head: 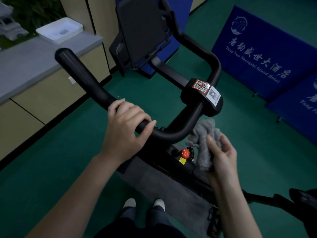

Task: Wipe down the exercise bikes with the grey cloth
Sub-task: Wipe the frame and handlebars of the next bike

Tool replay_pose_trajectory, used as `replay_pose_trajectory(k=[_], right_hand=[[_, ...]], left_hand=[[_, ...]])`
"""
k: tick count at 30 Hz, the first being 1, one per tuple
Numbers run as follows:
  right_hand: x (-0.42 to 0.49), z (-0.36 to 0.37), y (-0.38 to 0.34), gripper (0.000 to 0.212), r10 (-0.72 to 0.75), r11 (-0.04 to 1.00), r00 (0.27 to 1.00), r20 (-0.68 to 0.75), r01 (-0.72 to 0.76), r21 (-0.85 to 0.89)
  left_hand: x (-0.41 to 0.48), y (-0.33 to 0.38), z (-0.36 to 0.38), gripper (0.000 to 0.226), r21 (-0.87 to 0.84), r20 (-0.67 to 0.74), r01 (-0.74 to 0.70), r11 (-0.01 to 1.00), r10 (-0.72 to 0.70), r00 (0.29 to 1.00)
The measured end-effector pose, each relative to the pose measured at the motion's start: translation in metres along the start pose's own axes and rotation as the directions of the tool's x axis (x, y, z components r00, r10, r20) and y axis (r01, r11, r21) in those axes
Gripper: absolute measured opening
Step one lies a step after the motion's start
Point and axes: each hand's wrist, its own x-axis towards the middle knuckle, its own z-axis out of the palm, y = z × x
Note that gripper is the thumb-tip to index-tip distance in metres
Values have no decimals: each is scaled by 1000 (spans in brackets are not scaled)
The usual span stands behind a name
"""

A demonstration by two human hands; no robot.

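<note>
Green floor [68,152], blue banners [257,54], left hand [127,127] gripping handlebar [85,78], right hand [221,157] holding grey cloth [204,134]

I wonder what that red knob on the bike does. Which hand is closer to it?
Right. The right hand, holding the grey cloth, is just to the right of the red knob. The left hand grips the handlebar up and to the knob's left, farther off.

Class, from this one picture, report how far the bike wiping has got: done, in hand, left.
Done: no surface shows signs of wiping. In hand: the left hand grips the black handlebar; the right hand holds the grey cloth bunched beside its bend, contact unclear. Left, probably: the handlebar, the QR-stickered centre block and the red knob.
</note>
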Motion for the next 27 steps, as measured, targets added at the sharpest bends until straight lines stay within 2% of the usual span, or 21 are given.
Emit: replay_pose_trajectory(k=[8, 15, 21, 27], right_hand=[[-8, 9, 14, 26, 44, 998, 992, -117, -48, -35], [0, 2, 18, 27, 56, 995, 998, 27, -53, -79], [1, -15, 28, 13, 110, 980, 966, 235, -66, -186], [-11, -15, 38, 11, 155, 961, 862, 482, -19, -275]], left_hand=[[-1, -4, -10, 25, -61, 42, -48, 997, 50, 998], [-29, 10, -31, 27, -21, 5, -10, 1000, 10, 1000], [-93, 46, -37, 30, 128, 2, 234, 964, -236, 972], [-158, 82, -42, 40, 295, 59, 484, 824, -522, 851]])
